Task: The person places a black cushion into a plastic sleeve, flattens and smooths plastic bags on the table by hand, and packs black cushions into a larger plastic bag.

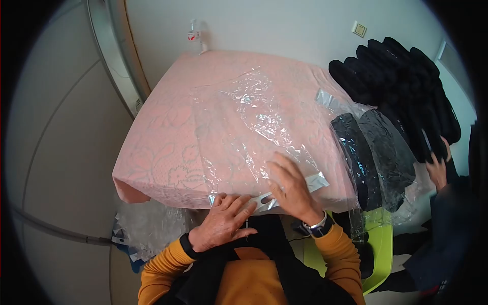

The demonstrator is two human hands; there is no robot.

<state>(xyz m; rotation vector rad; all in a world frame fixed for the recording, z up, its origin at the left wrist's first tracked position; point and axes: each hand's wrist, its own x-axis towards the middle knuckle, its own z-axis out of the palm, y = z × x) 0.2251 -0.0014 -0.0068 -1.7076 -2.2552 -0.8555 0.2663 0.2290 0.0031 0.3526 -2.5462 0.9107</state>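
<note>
A clear plastic bag [264, 122] lies flat and wrinkled on the pink patterned tablecloth [152, 137]. Its near end has a silvery-white header strip [317, 181] with an oval hole in it. My left hand [223, 221] rests at the near table edge, its fingers laid over the left part of that strip and the thumb apart. Over the right part of the bag is my right hand [291, 190], fingers spread and a little blurred, with nothing seen in its grasp. Whether its palm touches the bag I cannot tell.
Wrapped black rolled items [386, 152] lie at the table's right side, beside a pile of black padded pieces [391, 71]. Another person's hand [438, 170] touches that pile. A bottle [193, 33] stands at the back. Plastic bags [155, 229] hang low left; a green chair [378, 249] is right.
</note>
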